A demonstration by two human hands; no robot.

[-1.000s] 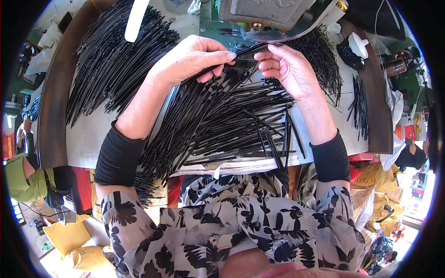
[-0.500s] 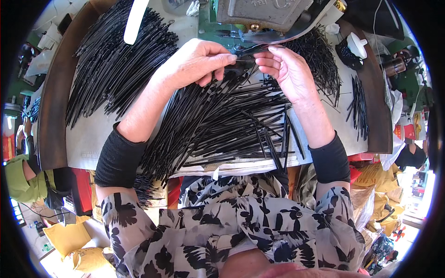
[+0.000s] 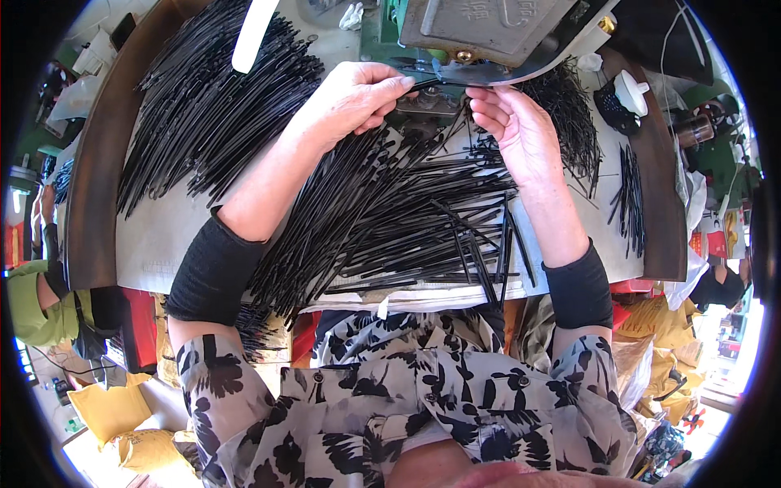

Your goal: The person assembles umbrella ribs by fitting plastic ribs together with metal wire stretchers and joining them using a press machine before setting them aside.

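Both my hands are raised at the front of a grey-and-green machine at the back of the table. Thumb and fingertips of my left hand pinch a thin black strip that runs right, under the machine's head. My right hand is closed at the fingertips around the strip's right part, palm partly turned up; the fine detail at the machine is too small to tell. Beneath my hands lies a fanned pile of similar black strips, some crossing loosely at its right side.
A large heap of black strips covers the table's left part. A tangled heap lies right of the machine, with a small bundle farther right. Raised brown edges bound the table. A white-lidded dark container stands back right.
My left hand has moved slightly up and closer to the machine. The strip between my hands now lies straighter at the machine's head. The view has shifted slightly.
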